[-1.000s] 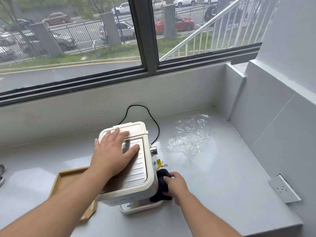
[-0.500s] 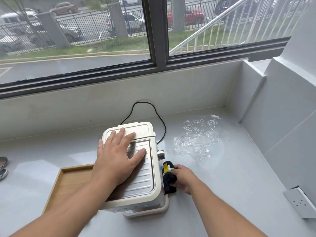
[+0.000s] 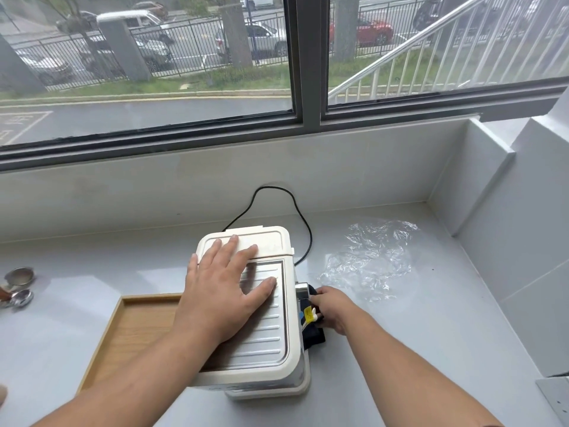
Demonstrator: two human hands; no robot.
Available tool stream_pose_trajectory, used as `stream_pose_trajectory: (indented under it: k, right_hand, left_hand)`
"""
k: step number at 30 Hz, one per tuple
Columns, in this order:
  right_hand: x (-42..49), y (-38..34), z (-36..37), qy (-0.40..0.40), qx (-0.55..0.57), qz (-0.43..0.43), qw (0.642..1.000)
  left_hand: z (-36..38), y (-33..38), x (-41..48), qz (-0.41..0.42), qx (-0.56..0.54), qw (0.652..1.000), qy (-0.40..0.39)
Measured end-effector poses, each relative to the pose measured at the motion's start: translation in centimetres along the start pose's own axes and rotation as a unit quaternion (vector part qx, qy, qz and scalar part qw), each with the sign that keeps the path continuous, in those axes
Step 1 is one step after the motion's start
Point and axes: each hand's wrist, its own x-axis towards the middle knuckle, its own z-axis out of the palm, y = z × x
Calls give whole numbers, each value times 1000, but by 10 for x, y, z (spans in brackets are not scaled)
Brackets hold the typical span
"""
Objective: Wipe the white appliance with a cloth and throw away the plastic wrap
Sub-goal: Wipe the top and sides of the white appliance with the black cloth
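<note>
The white appliance (image 3: 271, 349) stands on the grey counter (image 3: 415, 349), its ribbed metal top facing up. My left hand (image 3: 224, 291) lies flat and spread on that top. My right hand (image 3: 334, 305) presses a dark cloth (image 3: 314, 335) against the appliance's right side, beside a metal knob and a yellow tag. Clear crumpled plastic wrap (image 3: 372, 260) lies on the counter to the right of the appliance, apart from both hands.
A wooden tray (image 3: 129, 331) sits left of the appliance, partly under it. Small metal parts (image 3: 18, 288) lie at the far left. A black cord (image 3: 277, 192) loops behind. White walls close the right side, with a socket (image 3: 557, 399) low down.
My right hand has slid the cloth along the appliance's right side, from near the front base toward the knob farther back. My left hand has stayed on top.
</note>
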Motion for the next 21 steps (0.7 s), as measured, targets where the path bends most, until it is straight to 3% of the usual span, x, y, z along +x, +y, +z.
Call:
stream_pose_trajectory:
  k: [5,14,21]
  right_hand:
    - [-6,-26,9,35,-22,-58,997]
    - [-29,-59,19,31,89,-89,992]
    - [-46,-71,20,26,101,-120,987]
  left_hand:
    - [-3,3,0,-6,2,1000,-8]
    - [-10,9,-2,-14,-3,1000,-24]
    - [-9,8,-2,-15,-7,1000,-24]
